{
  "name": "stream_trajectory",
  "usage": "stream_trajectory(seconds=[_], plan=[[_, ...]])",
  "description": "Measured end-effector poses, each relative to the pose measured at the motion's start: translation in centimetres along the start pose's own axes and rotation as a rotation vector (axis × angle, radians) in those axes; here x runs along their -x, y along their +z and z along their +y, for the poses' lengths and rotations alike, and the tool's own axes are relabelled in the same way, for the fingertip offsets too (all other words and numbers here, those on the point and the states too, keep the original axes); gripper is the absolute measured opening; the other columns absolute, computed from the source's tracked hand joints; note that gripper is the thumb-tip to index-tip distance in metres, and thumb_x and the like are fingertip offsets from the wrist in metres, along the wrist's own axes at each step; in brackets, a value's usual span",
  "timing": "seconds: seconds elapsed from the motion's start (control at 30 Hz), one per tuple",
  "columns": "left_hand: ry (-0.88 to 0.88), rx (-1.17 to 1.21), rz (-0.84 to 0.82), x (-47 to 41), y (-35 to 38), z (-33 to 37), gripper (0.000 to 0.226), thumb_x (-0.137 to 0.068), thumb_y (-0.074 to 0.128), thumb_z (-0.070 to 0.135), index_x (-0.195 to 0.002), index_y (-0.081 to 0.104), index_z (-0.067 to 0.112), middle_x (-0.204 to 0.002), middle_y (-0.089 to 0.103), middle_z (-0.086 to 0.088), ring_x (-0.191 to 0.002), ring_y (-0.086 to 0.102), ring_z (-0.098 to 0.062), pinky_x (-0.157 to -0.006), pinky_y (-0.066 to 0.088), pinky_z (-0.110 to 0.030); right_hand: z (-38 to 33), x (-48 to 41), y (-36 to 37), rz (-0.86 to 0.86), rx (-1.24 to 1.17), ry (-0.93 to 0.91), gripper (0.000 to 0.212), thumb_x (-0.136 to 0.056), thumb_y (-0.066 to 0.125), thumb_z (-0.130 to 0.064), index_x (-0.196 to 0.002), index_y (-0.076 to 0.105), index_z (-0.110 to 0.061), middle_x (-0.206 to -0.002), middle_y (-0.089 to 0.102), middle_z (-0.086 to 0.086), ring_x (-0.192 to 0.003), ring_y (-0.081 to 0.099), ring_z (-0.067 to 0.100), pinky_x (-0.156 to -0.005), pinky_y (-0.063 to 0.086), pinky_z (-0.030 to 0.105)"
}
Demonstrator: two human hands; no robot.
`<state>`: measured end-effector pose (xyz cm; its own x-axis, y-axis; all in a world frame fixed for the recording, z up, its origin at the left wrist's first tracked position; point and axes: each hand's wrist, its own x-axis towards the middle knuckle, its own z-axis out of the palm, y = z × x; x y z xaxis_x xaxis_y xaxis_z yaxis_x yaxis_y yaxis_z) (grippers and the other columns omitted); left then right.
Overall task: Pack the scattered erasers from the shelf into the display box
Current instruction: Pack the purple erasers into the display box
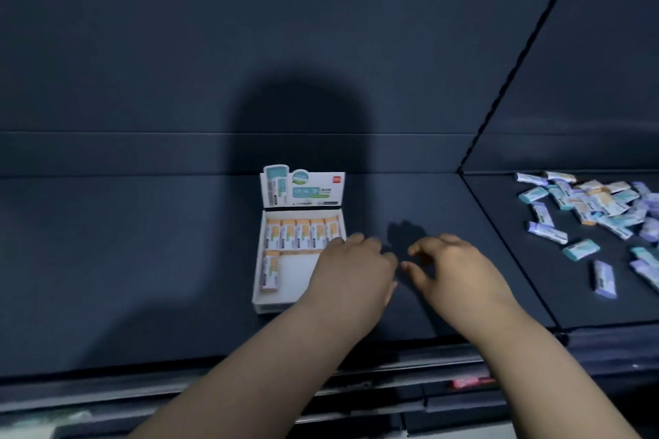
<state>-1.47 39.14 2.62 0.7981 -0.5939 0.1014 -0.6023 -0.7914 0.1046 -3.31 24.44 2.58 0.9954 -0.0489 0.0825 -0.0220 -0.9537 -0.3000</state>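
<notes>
**Head view.** We are seeing the left grip [353,267] hanging over the right wall of the display box [296,281], fingers curled downward. We cannot tell whether it is pinching anything. The right grip [453,260] is hovering just beside it, loosely curled and empty. The scattered erasers [588,210] are lying well apart to the right, past a seam [494,224]. We are judging that a nudge could shift the light box or upset its packed row [303,233]. The dark matte shelf [142,260] is lying in dim light.
</notes>
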Motion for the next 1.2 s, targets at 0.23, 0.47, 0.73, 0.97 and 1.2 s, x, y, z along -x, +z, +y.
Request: stream_trajectory(seconds=[0.23,0.47,0.73,0.97,1.2], plan=[[-0.115,-0.002,0.012,-4.9,1.9,10.3,0.036,-0.096,0.043,0.036,-0.128,0.049,0.019,-0.118,0.053,-0.004,-0.113,0.045,-0.024,-0.089,0.034,-0.034,12.0,2.0,-4.4,-0.003,0.018,-0.02,0.027,-0.083,0.064,-0.035,-0.105,0.066,-0.019,-0.098,0.062,0.004,-0.099,0.059,0.026,-0.083,0.049,0.034],[-0.151,0.016,-0.037,-8.4,3.6,18.8,0.048,-0.097,0.041,0.038,-0.14,0.035,0.018,-0.128,0.05,-0.004,-0.119,0.043,-0.024,-0.094,0.033,-0.034,21.5,4.2,-7.2,-0.047,0.004,0.051,0.023,-0.082,0.065,-0.035,-0.101,0.065,-0.022,-0.098,0.061,0.001,-0.095,0.059,0.023,-0.08,0.05,0.034],[-0.116,0.003,-0.044,-12.1,4.3,20.2,0.046,-0.097,0.04,0.039,-0.138,0.038,0.019,-0.127,0.051,-0.003,-0.118,0.044,-0.023,-0.093,0.035,-0.033,25.0,3.3,-7.6,-0.021,-0.026,0.121,0.027,-0.083,0.064,-0.035,-0.106,0.065,-0.022,-0.102,0.06,0.001,-0.098,0.058,0.021,-0.083,0.048,0.032],[-0.032,0.004,-0.063,-16.1,4.6,19.2,0.043,-0.096,0.04,0.041,-0.133,0.044,0.019,-0.124,0.052,-0.001,-0.116,0.045,-0.022,-0.092,0.034,-0.031,26.4,0.8,-8.7,0.005,0.032,0.19,0.022,-0.086,0.059,-0.037,-0.104,0.065,-0.024,-0.101,0.059,-0.001,-0.101,0.055,0.02,-0.079,0.048,0.031],[-0.007,-0.02,-0.119,-18.4,5.7,19.5,0.043,-0.097,0.037,0.043,-0.134,0.043,0.023,-0.122,0.052,0.002,-0.115,0.045,-0.019,-0.092,0.034,-0.031,29.1,-0.7,-8.3,-0.036,0.028,0.224,0.028,-0.088,0.057,-0.04,-0.111,0.062,-0.025,-0.109,0.058,0.0,-0.105,0.055,0.022,-0.081,0.048,0.031]])
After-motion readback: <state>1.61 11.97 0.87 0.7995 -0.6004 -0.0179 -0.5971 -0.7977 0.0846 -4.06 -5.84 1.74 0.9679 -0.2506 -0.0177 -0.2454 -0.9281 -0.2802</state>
